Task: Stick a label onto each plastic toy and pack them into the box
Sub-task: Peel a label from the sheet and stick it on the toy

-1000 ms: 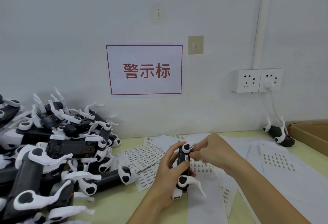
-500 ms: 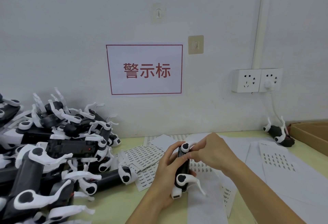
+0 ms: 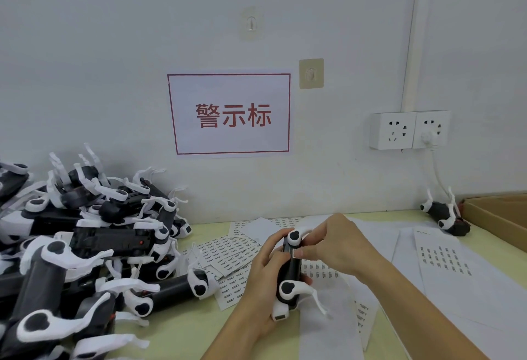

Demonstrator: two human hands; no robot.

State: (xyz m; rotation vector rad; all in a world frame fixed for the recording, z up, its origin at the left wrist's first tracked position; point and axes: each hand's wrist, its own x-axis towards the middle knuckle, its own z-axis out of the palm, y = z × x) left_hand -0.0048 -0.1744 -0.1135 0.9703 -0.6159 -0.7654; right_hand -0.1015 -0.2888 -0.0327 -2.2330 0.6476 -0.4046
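- Pale green bench (image 3: 176, 339) against a white wall; at near centre, held just above it, is the toy (image 3: 290, 271) in hand, a black body with white legs, end-on to the camera.
- Left hand (image 3: 263, 282) is wrapped around the toy's body from the left, thumb on top, holding it steady.
- Right hand (image 3: 332, 242) comes in from the right, its thumb and fingertips pinched on a small white label (image 3: 293, 252) at the toy's far upper end.
- Label looks to be going down right now; to do it well, I would lay one edge first, rub the thumb across to flatten it, and keep it square on the black face, clear of the white leg joint just beyond.
- Left grip should stay firm, since the rounded body could roll under thumb pressure.
- Label sheets (image 3: 228, 254) lie fanned on the bench just behind and left of the hands; peeled backing paper (image 3: 445, 268) spreads to the right.
- Pile of toys (image 3: 79, 245) fills the left side, tangled legs sticking out; these look still to be labelled.
- One toy (image 3: 445, 215) sits far right, beside the box (image 3: 496, 217), whose corner alone shows.
- Nothing blocks the way to the box but loose paper, which a sleeve could drag.
- Red-bordered sign (image 3: 229, 114) and sockets (image 3: 409, 130) hang on the wall.
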